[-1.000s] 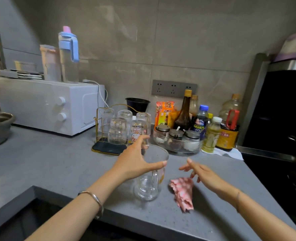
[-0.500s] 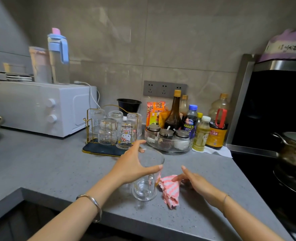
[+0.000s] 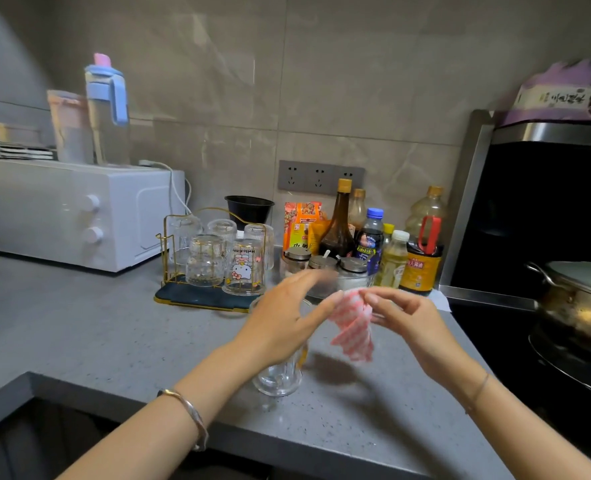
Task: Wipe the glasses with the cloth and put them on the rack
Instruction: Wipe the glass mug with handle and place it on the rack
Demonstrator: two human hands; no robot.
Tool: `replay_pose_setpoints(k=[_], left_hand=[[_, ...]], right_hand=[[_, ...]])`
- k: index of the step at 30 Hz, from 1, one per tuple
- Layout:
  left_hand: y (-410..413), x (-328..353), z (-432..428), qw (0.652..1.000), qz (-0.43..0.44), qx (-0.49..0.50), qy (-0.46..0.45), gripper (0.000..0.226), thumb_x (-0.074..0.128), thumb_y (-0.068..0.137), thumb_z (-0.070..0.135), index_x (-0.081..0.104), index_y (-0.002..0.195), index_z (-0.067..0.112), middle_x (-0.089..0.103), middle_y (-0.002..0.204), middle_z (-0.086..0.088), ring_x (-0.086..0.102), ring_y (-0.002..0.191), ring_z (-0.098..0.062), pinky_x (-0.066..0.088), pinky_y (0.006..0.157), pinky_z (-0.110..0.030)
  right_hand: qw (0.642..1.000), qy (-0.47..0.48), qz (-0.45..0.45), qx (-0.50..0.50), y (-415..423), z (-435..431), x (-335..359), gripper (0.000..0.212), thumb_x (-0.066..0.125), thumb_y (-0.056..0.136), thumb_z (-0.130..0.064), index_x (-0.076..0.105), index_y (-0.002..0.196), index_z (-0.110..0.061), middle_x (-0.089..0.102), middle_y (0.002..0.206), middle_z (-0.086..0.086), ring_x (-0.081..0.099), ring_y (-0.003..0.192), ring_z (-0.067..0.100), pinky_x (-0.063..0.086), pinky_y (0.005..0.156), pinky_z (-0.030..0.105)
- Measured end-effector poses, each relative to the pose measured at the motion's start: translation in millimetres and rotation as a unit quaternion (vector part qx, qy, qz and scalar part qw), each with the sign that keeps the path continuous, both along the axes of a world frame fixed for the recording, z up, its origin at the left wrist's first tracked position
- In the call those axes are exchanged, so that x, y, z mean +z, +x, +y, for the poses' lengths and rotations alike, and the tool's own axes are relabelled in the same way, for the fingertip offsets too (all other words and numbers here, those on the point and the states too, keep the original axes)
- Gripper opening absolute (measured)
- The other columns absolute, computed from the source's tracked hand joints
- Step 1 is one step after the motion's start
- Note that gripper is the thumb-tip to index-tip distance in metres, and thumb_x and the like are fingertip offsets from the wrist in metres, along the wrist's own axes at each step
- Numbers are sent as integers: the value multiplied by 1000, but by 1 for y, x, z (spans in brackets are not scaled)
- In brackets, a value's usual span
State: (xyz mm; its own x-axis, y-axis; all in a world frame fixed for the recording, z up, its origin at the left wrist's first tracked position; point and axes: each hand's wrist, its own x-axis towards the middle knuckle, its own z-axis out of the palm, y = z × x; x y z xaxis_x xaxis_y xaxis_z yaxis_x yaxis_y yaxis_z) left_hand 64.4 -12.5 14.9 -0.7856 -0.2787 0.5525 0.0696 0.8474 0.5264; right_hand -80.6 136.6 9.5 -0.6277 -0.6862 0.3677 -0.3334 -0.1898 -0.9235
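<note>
My right hand (image 3: pixel 401 315) pinches the limp cloth (image 3: pixel 353 329), left hand (image 3: pixel 283 320) spread wide; the fragile, likely slippery glass (image 3: pixel 278 375) wants a mid-wall grip.

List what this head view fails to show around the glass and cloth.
Head view only:
- glass: upper part hidden behind the left hand.
- fingertips of the left hand: motion-blurred; contact with the cloth unclear.
- pot: cut off by the right edge.
- back-row glasses on the rack: partly hidden by front-row glasses.
</note>
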Motion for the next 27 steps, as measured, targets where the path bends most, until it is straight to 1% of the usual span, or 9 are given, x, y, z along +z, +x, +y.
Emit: replay_pose_setpoints(k=[4, 7, 10, 14, 16, 18, 22, 25, 27], left_hand=[[-14, 2, 21, 984, 13, -89, 152, 41, 56, 89, 45, 56, 125, 25, 63, 117, 13, 59, 104, 2, 47, 85, -12], [-22, -5, 25, 974, 31, -98, 200, 20, 71, 86, 25, 66, 102, 13, 70, 88, 4, 63, 73, -5, 53, 66, -27], [-25, -13, 26, 968, 54, -102, 222, 13, 68, 89, 16, 72, 91, 5, 70, 76, -3, 62, 66, -10, 55, 64, -39], [-26, -15, 30, 967, 100, -83, 218, 20, 61, 94, 18, 71, 84, 5, 66, 71, 3, 57, 66, -4, 46, 62, -24], [-28, -12, 31, 968, 96, -72, 222, 24, 56, 97, 21, 66, 76, 13, 62, 65, 10, 54, 63, -3, 43, 60, -23], [-31, -9, 32, 974, 80, -61, 202, 32, 53, 98, 24, 60, 71, 10, 52, 59, 9, 46, 56, -4, 36, 56, -26], [-33, -1, 28, 986, 80, -52, 140, 43, 51, 99, 29, 51, 72, -5, 41, 60, -2, 36, 55, -8, 27, 55, -28], [-31, 2, 21, 992, 71, -32, 102, 46, 51, 99, 28, 48, 71, -8, 39, 61, -8, 36, 57, -12, 25, 56, -29], [-30, 0, 16, 993, 61, -9, 96, 45, 50, 99, 28, 48, 71, -7, 40, 60, -9, 39, 57, -16, 27, 57, -31]], right_hand=[[999, -32, 2, 8, 6, 12, 19, 31, 71, 72, -24, 73, 98, -7, 75, 96, 7, 71, 90, 16, 55, 75, 21], [999, -29, -35, 2, 4, 21, 19, 17, 69, 78, -4, 69, 95, -2, 72, 92, 7, 69, 81, 14, 56, 70, 19], [992, -22, -121, 31, -1, 30, 10, 16, 63, 81, 6, 62, 91, -6, 68, 88, 8, 69, 75, 13, 57, 68, 19], [971, -18, -228, 68, -5, 39, -9, 24, 60, 81, 4, 60, 103, -7, 73, 91, 8, 70, 75, 12, 57, 72, 22], [974, 15, -210, 83, -2, 41, -15, 29, 62, 81, -6, 64, 110, -7, 73, 93, 7, 70, 75, 12, 59, 68, 23], [978, 68, -167, 104, 1, 44, -20, 31, 62, 81, -16, 67, 110, -9, 74, 90, 5, 70, 75, 10, 57, 65, 21], [965, 206, -74, 146, 4, 49, -37, 23, 67, 82, -21, 73, 100, -10, 74, 103, 7, 69, 93, 16, 53, 83, 24], [961, 184, -120, 170, 2, 57, -48, 25, 74, 80, -31, 76, 93, -10, 72, 98, 7, 66, 87, 20, 50, 73, 23], [956, 138, -186, 178, -4, 66, -49, 29, 75, 72, -27, 76, 94, -9, 72, 101, 11, 69, 84, 19, 54, 70, 24]])
